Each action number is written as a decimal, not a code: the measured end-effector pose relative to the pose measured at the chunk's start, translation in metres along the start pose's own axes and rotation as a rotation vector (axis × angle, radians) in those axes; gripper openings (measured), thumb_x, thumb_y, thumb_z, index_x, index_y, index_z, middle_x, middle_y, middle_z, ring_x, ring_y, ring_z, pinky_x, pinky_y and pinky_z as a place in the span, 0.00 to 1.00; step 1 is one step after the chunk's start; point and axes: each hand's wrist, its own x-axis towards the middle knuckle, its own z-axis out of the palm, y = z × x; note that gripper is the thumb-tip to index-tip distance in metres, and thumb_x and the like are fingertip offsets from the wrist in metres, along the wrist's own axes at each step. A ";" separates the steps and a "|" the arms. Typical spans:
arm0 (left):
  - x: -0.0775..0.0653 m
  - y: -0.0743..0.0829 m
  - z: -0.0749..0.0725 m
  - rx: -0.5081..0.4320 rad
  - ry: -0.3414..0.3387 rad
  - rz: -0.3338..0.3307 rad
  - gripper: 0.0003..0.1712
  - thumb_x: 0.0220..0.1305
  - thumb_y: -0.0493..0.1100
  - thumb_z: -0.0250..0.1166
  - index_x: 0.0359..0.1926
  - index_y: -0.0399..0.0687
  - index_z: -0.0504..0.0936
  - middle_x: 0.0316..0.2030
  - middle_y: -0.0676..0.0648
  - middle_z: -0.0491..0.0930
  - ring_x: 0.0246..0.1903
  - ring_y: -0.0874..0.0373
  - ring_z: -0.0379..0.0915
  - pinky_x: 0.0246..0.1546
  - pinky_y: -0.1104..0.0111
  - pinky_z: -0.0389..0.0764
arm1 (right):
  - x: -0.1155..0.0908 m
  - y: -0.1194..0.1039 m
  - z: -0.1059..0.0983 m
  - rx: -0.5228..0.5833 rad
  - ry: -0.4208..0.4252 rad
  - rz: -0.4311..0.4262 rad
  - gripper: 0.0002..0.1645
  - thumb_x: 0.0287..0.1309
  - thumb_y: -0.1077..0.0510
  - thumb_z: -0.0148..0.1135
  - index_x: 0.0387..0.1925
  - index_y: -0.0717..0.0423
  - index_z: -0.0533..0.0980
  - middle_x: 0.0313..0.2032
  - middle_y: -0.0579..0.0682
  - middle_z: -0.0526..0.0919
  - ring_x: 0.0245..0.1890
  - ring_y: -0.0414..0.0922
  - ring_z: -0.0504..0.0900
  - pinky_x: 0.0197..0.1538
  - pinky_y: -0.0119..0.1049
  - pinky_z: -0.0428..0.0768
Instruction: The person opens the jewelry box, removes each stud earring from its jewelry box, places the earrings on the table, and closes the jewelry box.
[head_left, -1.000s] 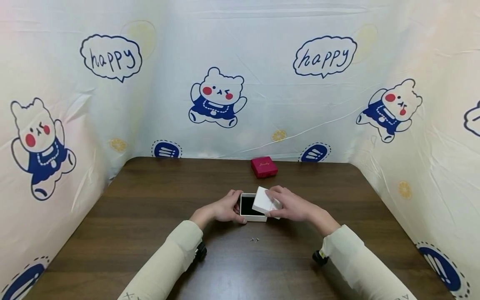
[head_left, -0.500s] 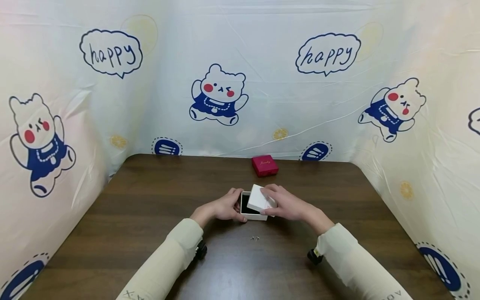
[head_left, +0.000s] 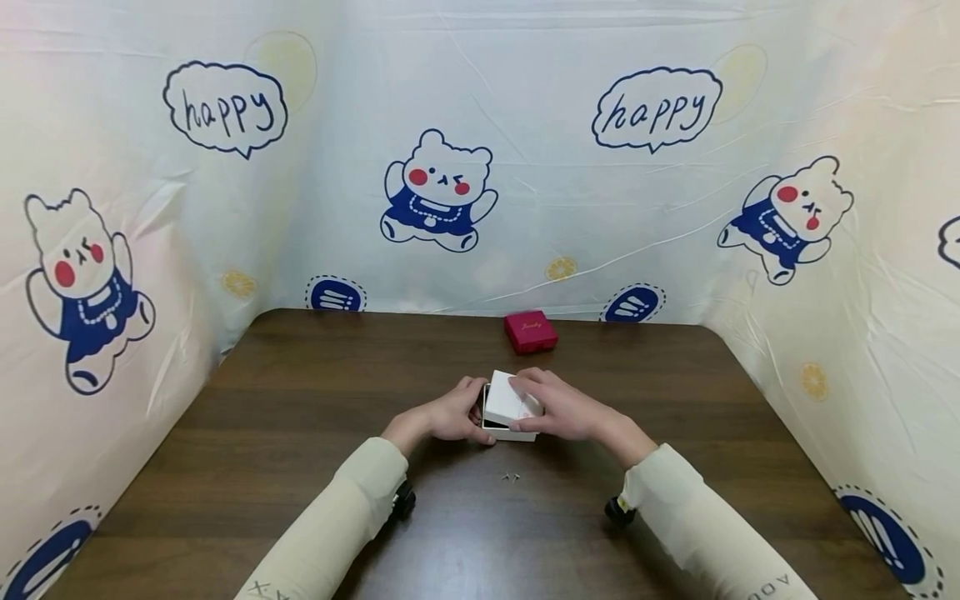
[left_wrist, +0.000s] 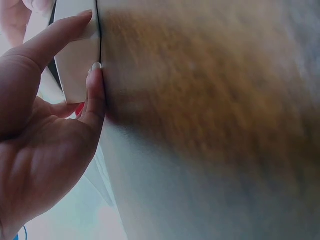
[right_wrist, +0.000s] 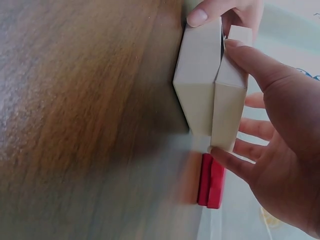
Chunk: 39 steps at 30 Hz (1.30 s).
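A small white box base (right_wrist: 197,75) stands on the table, its dark inside showing only as a strip along the left and front in the head view. My left hand (head_left: 452,412) grips the base at its left side, thumb in front. The white lid (head_left: 508,398) is in my right hand (head_left: 566,406), pinched between thumb and fingers. It lies tilted over the base, its right side touching the rim in the right wrist view while a narrow gap shows farther along. In the left wrist view my left thumb (left_wrist: 65,32) presses the base's wall.
A red box (head_left: 531,332) with gold lettering sits near the back edge of the brown wooden table (head_left: 337,367). Two tiny metallic pieces (head_left: 511,477) lie in front of the white box. A printed curtain (head_left: 525,100) surrounds the table's back and sides.
My right hand has moved left with the lid, which now covers most of the base's dark inside. The left hand keeps its hold on the base.
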 end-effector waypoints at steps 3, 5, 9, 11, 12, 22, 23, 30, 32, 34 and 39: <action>0.000 -0.001 0.000 0.003 -0.003 -0.006 0.55 0.52 0.45 0.81 0.73 0.37 0.58 0.57 0.40 0.63 0.44 0.58 0.68 0.48 0.66 0.73 | 0.000 -0.002 0.000 -0.006 0.003 0.002 0.46 0.61 0.39 0.71 0.74 0.51 0.66 0.71 0.54 0.66 0.66 0.52 0.66 0.66 0.54 0.71; 0.001 -0.001 0.000 0.003 -0.003 -0.007 0.56 0.52 0.45 0.81 0.74 0.36 0.57 0.57 0.40 0.63 0.44 0.57 0.68 0.48 0.66 0.73 | 0.001 -0.003 0.000 -0.009 0.004 0.002 0.46 0.60 0.39 0.71 0.74 0.50 0.66 0.71 0.54 0.66 0.66 0.52 0.66 0.66 0.54 0.71; 0.001 -0.002 0.000 0.010 -0.006 -0.006 0.57 0.51 0.45 0.81 0.74 0.35 0.57 0.57 0.40 0.63 0.45 0.57 0.68 0.49 0.66 0.73 | 0.002 -0.003 0.000 -0.005 0.009 -0.009 0.46 0.60 0.39 0.72 0.74 0.50 0.67 0.71 0.53 0.66 0.66 0.51 0.66 0.65 0.54 0.72; 0.000 -0.001 -0.001 0.013 -0.004 -0.006 0.57 0.51 0.45 0.81 0.74 0.34 0.57 0.58 0.40 0.63 0.47 0.56 0.68 0.50 0.65 0.72 | 0.002 -0.003 0.000 -0.004 0.013 -0.020 0.45 0.59 0.39 0.72 0.73 0.50 0.68 0.71 0.53 0.67 0.65 0.51 0.66 0.65 0.53 0.73; 0.000 0.000 -0.001 0.017 -0.007 -0.007 0.57 0.52 0.45 0.81 0.74 0.34 0.57 0.58 0.40 0.63 0.47 0.55 0.67 0.51 0.65 0.72 | 0.003 -0.003 0.000 -0.006 0.015 -0.026 0.45 0.59 0.39 0.72 0.73 0.50 0.68 0.71 0.53 0.67 0.65 0.50 0.67 0.64 0.53 0.73; 0.000 0.002 -0.003 0.022 -0.012 -0.016 0.57 0.52 0.45 0.81 0.74 0.34 0.57 0.60 0.39 0.63 0.54 0.52 0.64 0.58 0.60 0.70 | 0.006 -0.003 -0.002 -0.008 0.016 -0.053 0.45 0.58 0.41 0.74 0.72 0.50 0.69 0.70 0.52 0.68 0.65 0.50 0.67 0.65 0.51 0.72; 0.000 0.002 -0.003 0.020 -0.011 -0.014 0.57 0.51 0.45 0.81 0.74 0.34 0.57 0.61 0.39 0.63 0.55 0.52 0.64 0.58 0.60 0.70 | 0.006 -0.003 -0.002 -0.011 0.014 -0.055 0.45 0.58 0.41 0.74 0.72 0.51 0.69 0.70 0.52 0.68 0.65 0.50 0.67 0.65 0.51 0.72; 0.001 -0.001 -0.003 0.024 -0.007 0.015 0.57 0.50 0.45 0.82 0.73 0.34 0.58 0.59 0.39 0.65 0.56 0.51 0.63 0.59 0.58 0.69 | 0.008 -0.003 -0.003 -0.028 0.000 -0.059 0.45 0.58 0.41 0.74 0.72 0.50 0.70 0.69 0.51 0.68 0.66 0.49 0.66 0.65 0.50 0.72; 0.001 0.000 -0.003 0.027 -0.008 0.017 0.56 0.50 0.45 0.82 0.72 0.35 0.58 0.58 0.40 0.65 0.54 0.52 0.63 0.58 0.59 0.69 | 0.009 -0.003 -0.002 -0.024 -0.008 -0.048 0.45 0.57 0.41 0.75 0.72 0.49 0.70 0.70 0.50 0.68 0.66 0.49 0.66 0.65 0.50 0.72; 0.001 0.000 -0.004 0.026 -0.008 0.014 0.56 0.49 0.45 0.83 0.71 0.35 0.58 0.57 0.40 0.64 0.53 0.53 0.63 0.57 0.60 0.70 | 0.010 -0.003 -0.002 -0.018 -0.019 -0.035 0.45 0.57 0.41 0.75 0.72 0.47 0.69 0.70 0.50 0.68 0.65 0.49 0.66 0.65 0.50 0.72; 0.000 0.001 -0.004 0.025 -0.012 0.009 0.63 0.48 0.45 0.83 0.74 0.31 0.53 0.59 0.38 0.63 0.52 0.52 0.64 0.57 0.60 0.70 | 0.010 -0.002 0.002 -0.022 -0.041 0.002 0.44 0.57 0.40 0.74 0.72 0.43 0.69 0.70 0.47 0.67 0.65 0.47 0.66 0.65 0.50 0.73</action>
